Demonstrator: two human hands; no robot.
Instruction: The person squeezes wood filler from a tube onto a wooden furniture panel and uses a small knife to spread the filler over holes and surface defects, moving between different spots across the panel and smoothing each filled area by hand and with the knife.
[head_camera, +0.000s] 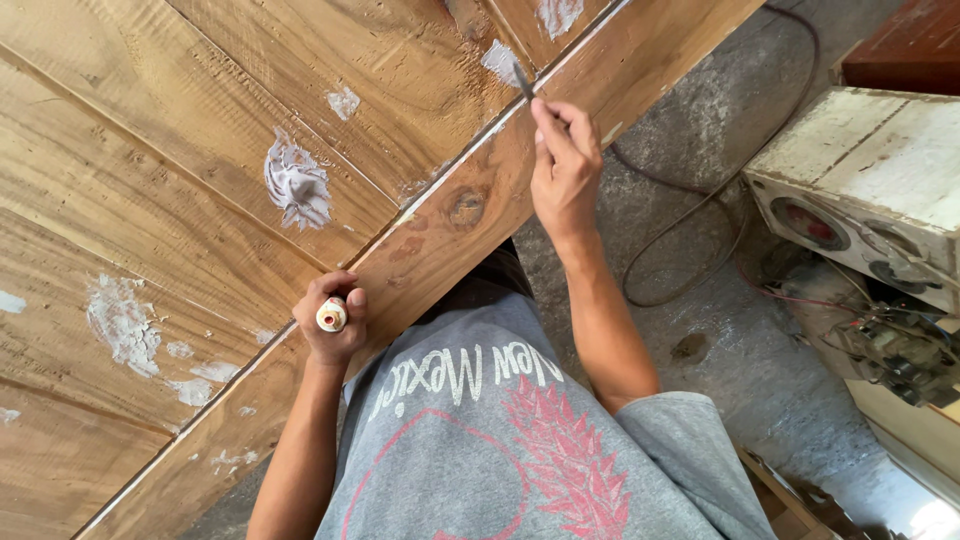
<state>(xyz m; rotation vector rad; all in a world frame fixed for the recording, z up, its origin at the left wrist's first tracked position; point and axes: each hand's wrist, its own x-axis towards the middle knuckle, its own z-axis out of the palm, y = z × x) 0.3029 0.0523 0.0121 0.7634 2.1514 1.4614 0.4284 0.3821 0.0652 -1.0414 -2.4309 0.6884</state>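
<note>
The right hand (565, 165), upper centre of the frame, pinches a thin dark blade tool (523, 80) between its fingertips, the tip resting on the seam between two boards where a patch of whitish filler (500, 62) lies. The left hand (333, 318), lower left of centre, is closed around a small cream-coloured tube (331, 316), its round end facing the camera, and rests on the edge board of the wooden panel (180, 200). More filler sits in a thick blob (297, 185) left of centre and in smears at the far left. Right of the arms lie a grey concrete floor (720, 330), a dark cable (690, 230) and a worn white box (870, 180).
</note>
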